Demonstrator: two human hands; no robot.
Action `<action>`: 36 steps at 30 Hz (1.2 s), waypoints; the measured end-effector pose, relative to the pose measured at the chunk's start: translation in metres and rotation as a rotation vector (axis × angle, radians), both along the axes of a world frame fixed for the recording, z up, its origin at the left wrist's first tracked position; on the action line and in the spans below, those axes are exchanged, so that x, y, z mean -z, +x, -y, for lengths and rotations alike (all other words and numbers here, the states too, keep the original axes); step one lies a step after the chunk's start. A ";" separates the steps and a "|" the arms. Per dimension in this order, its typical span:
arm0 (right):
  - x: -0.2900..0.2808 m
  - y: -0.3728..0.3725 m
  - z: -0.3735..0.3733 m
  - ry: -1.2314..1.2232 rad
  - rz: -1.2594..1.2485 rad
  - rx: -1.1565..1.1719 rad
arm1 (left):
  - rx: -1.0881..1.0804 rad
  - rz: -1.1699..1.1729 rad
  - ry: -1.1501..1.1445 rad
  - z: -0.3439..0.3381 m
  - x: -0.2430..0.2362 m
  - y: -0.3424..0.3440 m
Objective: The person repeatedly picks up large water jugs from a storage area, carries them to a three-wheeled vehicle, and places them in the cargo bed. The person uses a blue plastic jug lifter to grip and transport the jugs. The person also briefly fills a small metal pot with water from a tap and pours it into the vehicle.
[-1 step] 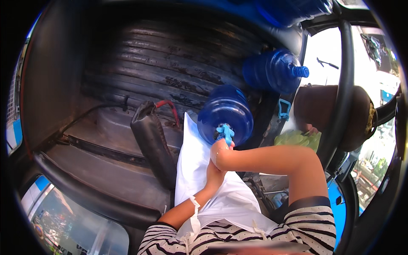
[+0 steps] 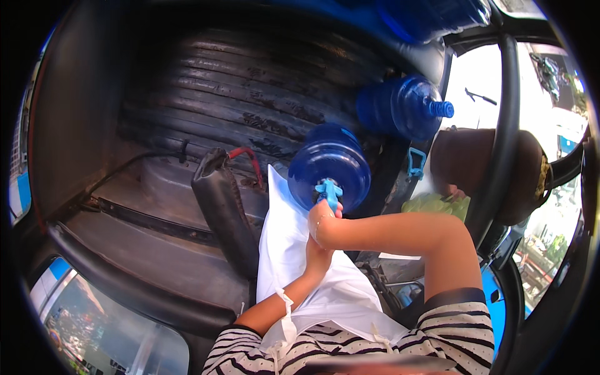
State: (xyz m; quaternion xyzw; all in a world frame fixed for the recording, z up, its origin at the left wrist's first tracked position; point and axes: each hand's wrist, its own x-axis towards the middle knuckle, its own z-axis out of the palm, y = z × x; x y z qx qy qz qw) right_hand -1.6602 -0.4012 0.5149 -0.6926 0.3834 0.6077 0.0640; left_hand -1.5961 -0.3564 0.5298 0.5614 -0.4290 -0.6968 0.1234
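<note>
My right hand [image 2: 324,222] grips the light-blue handle [image 2: 327,190] on the neck of a large translucent blue water jug [image 2: 331,156], whose neck points toward me. Directly beneath it my left hand [image 2: 319,253] comes up from lower left, its fingers hidden behind my right hand and wrist. A white cloth apron [image 2: 281,244] lies under the jug's neck and my arms, over my striped shirt.
Another blue jug [image 2: 400,106] lies on the ribbed dark floor [image 2: 219,81], a third [image 2: 431,15] above it. A padded black bar [image 2: 222,212], red hose [image 2: 253,161], loose blue handle [image 2: 416,161], brown object [image 2: 469,169] and green bag [image 2: 431,205] surround me, beside a dark rail [image 2: 506,137].
The jug in my grip, with both hands, has shifted very slightly up and to the left.
</note>
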 end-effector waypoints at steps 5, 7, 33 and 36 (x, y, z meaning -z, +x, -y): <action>0.045 -0.028 0.025 -0.173 -0.230 -0.122 | -0.559 -0.650 0.315 0.037 0.021 -0.068; 0.066 -0.070 0.049 0.454 0.101 0.128 | -0.344 -0.631 0.450 0.050 0.033 -0.081; -0.021 -0.237 -0.003 -0.606 0.894 2.066 | 0.308 -0.178 0.331 0.018 0.065 -0.185; 0.015 -0.240 0.000 -0.534 0.929 2.241 | 0.347 -0.148 0.285 0.011 0.068 -0.187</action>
